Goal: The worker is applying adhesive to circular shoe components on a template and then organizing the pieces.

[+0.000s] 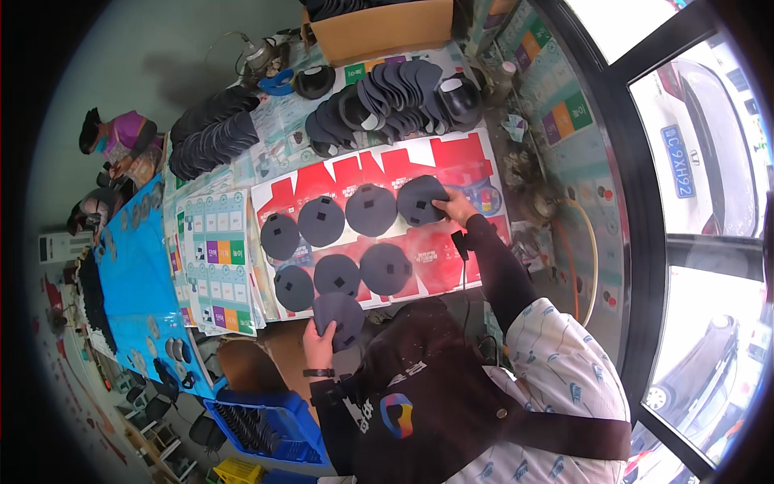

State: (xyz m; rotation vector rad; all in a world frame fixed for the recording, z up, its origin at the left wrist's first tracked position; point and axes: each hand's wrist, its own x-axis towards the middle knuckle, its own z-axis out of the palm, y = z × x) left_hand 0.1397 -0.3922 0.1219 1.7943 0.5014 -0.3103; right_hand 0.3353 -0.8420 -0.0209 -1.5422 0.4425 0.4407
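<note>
My left hand (318,347) grips a dark grey round pad (340,310) by its edge, holding it at the table's near edge. My right hand (458,208) has its fingers on the right edge of another round pad (419,196) at the right end of the far row; thumb and fingers close on that edge. More such pads, each with small black square patches, lie in two rows on a red and white printed sheet (451,270). Among them are a far-row pad (371,202) and a near-row pad (385,262).
Stacks of dark curved pieces (395,85) stand behind the sheet, with more stacks (214,145) at far left. A cardboard box (383,32) sits at the back. A blue crate (278,419) stands below left. Two people (121,145) work beside a blue-covered table (137,274).
</note>
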